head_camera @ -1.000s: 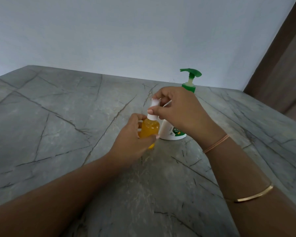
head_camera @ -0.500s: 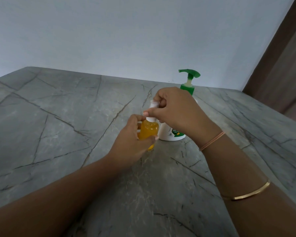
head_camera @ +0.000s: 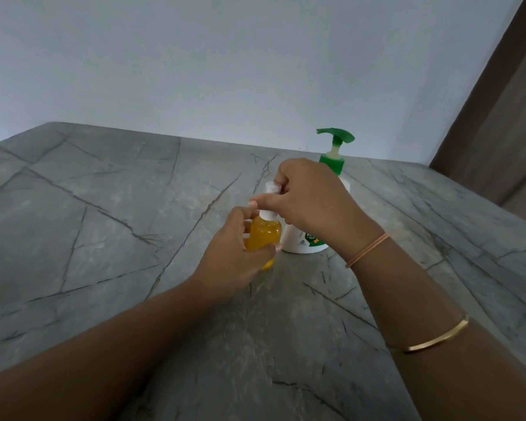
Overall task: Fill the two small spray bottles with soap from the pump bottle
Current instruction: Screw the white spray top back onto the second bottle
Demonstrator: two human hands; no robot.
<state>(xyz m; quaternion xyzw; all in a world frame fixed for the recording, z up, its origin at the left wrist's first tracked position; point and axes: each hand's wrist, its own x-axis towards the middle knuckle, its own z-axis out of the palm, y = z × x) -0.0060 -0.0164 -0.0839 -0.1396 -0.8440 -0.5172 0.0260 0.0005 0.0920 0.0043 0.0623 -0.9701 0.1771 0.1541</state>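
Just behind the right hand (head_camera: 310, 205), a thin peach-coloured elastic band (head_camera: 366, 250) circles the wrist. Further up that forearm sits a slim, flat gold metal bangle (head_camera: 438, 338). Both forearms are bare.

Half of white top (head_camera: 269, 188) of spray bottle (head_camera: 264, 235) under right hand (head_camera: 312, 205), nine o'clock flank behind left hand (head_camera: 233, 261), pump bottle (head_camera: 331, 164) at one o'clock half hidden, label (head_camera: 312, 238) unreadable

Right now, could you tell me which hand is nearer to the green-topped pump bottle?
Right. The right hand, pinching the cap of the spray bottle, sits in front of the pump bottle; the left hand grips that bottle's body, farther left.
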